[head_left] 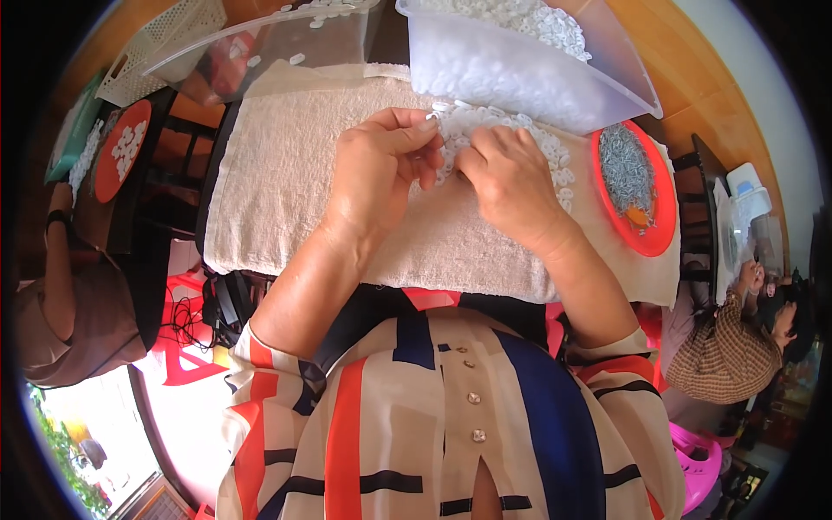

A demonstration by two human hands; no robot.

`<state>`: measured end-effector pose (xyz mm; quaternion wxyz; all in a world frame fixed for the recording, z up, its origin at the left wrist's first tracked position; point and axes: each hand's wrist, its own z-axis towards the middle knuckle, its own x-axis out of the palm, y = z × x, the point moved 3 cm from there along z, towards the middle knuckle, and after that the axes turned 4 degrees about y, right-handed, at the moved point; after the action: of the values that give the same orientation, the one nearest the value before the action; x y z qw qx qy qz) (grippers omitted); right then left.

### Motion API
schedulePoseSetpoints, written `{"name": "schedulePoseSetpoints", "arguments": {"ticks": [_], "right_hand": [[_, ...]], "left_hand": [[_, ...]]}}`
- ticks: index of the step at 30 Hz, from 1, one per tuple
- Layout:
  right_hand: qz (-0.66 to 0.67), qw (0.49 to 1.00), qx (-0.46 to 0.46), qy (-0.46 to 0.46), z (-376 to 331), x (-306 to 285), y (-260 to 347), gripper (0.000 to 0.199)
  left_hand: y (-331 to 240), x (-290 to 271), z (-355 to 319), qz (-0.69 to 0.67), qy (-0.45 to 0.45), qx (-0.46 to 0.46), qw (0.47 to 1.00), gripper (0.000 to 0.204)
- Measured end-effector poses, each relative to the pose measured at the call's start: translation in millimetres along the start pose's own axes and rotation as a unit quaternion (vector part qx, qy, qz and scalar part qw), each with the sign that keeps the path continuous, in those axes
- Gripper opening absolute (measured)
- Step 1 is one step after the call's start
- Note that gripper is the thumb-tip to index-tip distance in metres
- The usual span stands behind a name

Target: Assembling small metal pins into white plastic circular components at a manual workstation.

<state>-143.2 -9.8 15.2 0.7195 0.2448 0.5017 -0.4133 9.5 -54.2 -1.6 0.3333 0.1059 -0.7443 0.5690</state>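
Observation:
My left hand [379, 165] is raised over the cloth, thumb and forefinger pinching a small white plastic piece [432, 115]. Just to its right, my right hand [513, 186] is closed with fingertips bent down at the near edge of a pile of white plastic pieces [555, 149]. What those fingertips hold, if anything, is hidden. The pile lies on a beige towel [286, 173]. To the right of it, a red oval plate [663, 221] bears a heap of thin grey metal pins, like small nails [626, 165], and a small orange thing [639, 217].
Beyond the pile stands a translucent bin [529, 82] full of white pieces. A clear bin [286, 52] with a few pieces is at the far left. Other people sit at tables on both sides; the left table has a red plate [113, 178] of white pieces.

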Motion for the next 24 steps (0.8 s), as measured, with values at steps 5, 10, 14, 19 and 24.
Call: {"name": "schedulePoseSetpoints", "arguments": {"ticks": [5, 10, 14, 19, 24], "right_hand": [[0.001, 1.000, -0.017, -0.001, -1, -4, 0, 0.005], [-0.009, 1.000, -0.012, 0.000, -2, -1, 1, 0.006], [0.021, 1.000, 0.003, -0.021, -2, -8, -3, 0.005], [0.027, 0.999, -0.038, 0.005, -4, -8, 1, 0.004], [0.018, 1.000, 0.004, -0.010, -3, -15, -9, 0.011]], "left_hand": [[-1, 4, -2, 0.018, -0.002, 0.010, 1.000, 0.009], [0, 4, -2, 0.017, -0.001, 0.006, 1.000, 0.009], [0, 3, -1, 0.017, -0.011, 0.011, 1.000, 0.009], [-1, 1, -1, 0.012, -0.023, 0.012, 1.000, 0.008], [-3, 2, -3, 0.043, -0.022, 0.003, 0.999, 0.010]]}}
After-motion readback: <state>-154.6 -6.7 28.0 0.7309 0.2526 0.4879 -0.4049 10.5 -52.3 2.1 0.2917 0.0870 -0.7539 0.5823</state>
